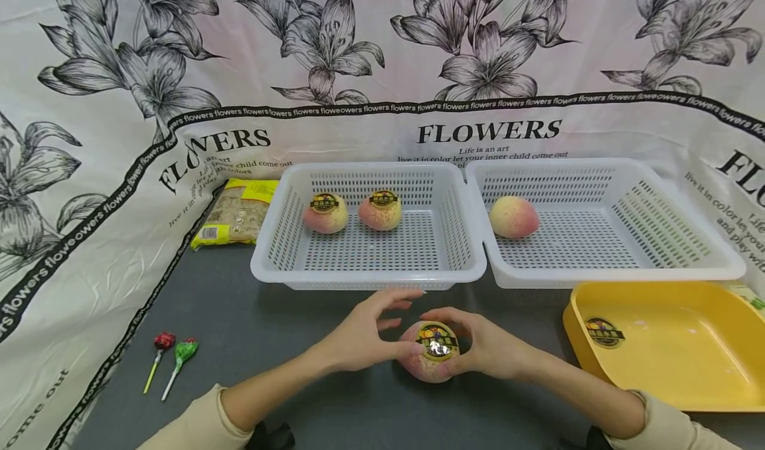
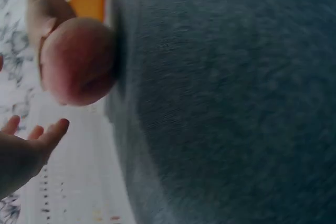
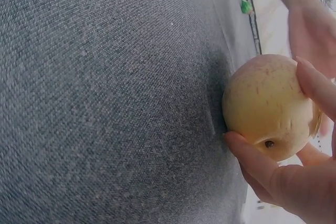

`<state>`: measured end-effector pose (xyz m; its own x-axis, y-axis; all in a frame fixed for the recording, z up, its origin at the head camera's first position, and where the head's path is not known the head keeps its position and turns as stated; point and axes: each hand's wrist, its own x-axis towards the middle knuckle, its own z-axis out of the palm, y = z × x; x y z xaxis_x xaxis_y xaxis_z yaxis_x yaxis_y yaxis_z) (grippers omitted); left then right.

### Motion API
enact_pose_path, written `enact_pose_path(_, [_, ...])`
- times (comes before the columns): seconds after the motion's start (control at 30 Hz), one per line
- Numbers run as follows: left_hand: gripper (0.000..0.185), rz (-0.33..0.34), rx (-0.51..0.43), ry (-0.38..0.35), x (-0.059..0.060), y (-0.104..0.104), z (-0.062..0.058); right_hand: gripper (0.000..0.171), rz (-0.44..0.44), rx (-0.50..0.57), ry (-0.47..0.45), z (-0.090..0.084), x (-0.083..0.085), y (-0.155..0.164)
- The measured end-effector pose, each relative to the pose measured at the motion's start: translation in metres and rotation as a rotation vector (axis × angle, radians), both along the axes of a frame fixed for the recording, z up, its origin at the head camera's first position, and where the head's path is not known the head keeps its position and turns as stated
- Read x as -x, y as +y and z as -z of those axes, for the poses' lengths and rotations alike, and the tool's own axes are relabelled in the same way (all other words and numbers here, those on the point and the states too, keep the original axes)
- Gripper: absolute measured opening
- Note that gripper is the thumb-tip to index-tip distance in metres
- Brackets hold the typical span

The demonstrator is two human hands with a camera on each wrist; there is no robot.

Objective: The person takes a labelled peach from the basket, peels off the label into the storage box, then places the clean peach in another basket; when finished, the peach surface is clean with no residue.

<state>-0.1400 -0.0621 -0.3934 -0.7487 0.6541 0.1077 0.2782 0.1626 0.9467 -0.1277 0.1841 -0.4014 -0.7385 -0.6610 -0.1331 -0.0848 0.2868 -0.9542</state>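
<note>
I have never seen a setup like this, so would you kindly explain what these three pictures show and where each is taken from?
No machine here: a person works with bare hands. The big picture comes from a head-worn camera; the other two from cameras on each wrist. The right hand grips a stickered peach on the grey table; the left hand is beside it, fingers spread. Behind lie two white baskets: the left basket holds two peaches, the right basket one. Also a yellow tray, two lollipops and a yellow packet.

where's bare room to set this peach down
Free: the right basket beside its lone peach, the grey mat between the lollipops and the left hand. Crowded: the left basket's back.
</note>
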Motion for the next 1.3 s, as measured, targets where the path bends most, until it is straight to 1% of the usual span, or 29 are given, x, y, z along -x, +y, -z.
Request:
enact_pose_path(0.1, [0.073,0.011,0.095,-0.022,0.001,0.006,0.01,0.069,-0.001,0.013,-0.014,0.001,-0.001,0.001])
enact_pose_path(0.23, [0.08,0.022,0.155,-0.054,0.001,0.012,0.02,0.068,-0.001,0.024,-0.009,0.002,0.0,0.001])
enact_pose_path(0.4, [0.081,-0.016,0.151,-0.123,-0.002,0.015,0.025,0.066,0.004,0.027,-0.01,0.002,0.001,0.002])
enact_pose_path(0.47, [0.08,-0.025,0.134,-0.153,-0.003,0.015,0.025,0.065,0.013,0.033,-0.03,0.001,0.001,0.005])
enact_pose_path(0.53, [0.078,-0.029,0.122,-0.168,-0.003,0.015,0.026,0.065,0.027,0.031,-0.059,-0.003,0.002,0.011])
enact_pose_path(0.6, [0.074,-0.032,0.12,-0.181,-0.003,0.016,0.026,0.063,0.06,0.007,-0.075,-0.007,0.002,0.017])
enact_pose_path(0.67, [0.071,-0.038,0.122,-0.18,-0.004,0.016,0.027,0.059,0.124,-0.025,-0.114,-0.013,0.003,0.023])
enact_pose_path(0.73, [0.068,-0.044,0.125,-0.172,-0.004,0.016,0.027,0.055,0.2,-0.046,-0.181,-0.018,0.004,0.028])
enact_pose_path(0.8, [0.067,-0.049,0.131,-0.161,-0.004,0.017,0.028,0.051,0.263,-0.042,-0.277,-0.022,0.006,0.032])
enact_pose_path(0.83, [0.066,-0.05,0.132,-0.156,-0.004,0.017,0.028,0.05,0.274,-0.018,-0.334,-0.024,0.007,0.033])
enact_pose_path(0.87, [0.066,-0.053,0.133,-0.156,-0.005,0.017,0.028,0.048,0.272,0.005,-0.389,-0.025,0.007,0.034])
enact_pose_path(0.93, [0.066,-0.056,0.134,-0.156,-0.005,0.016,0.027,0.044,0.234,0.043,-0.474,-0.026,0.007,0.034])
enact_pose_path(1.03, [0.066,-0.061,0.133,-0.166,-0.006,0.017,0.027,0.039,0.176,0.094,-0.552,-0.026,0.007,0.032])
enact_pose_path(1.17, [0.066,-0.066,0.123,-0.191,-0.007,0.017,0.025,0.036,0.176,0.113,-0.575,-0.029,0.008,0.027])
enact_pose_path(1.3, [0.065,-0.067,0.122,-0.199,-0.007,0.018,0.024,0.032,0.198,0.086,-0.573,-0.032,0.009,0.022])
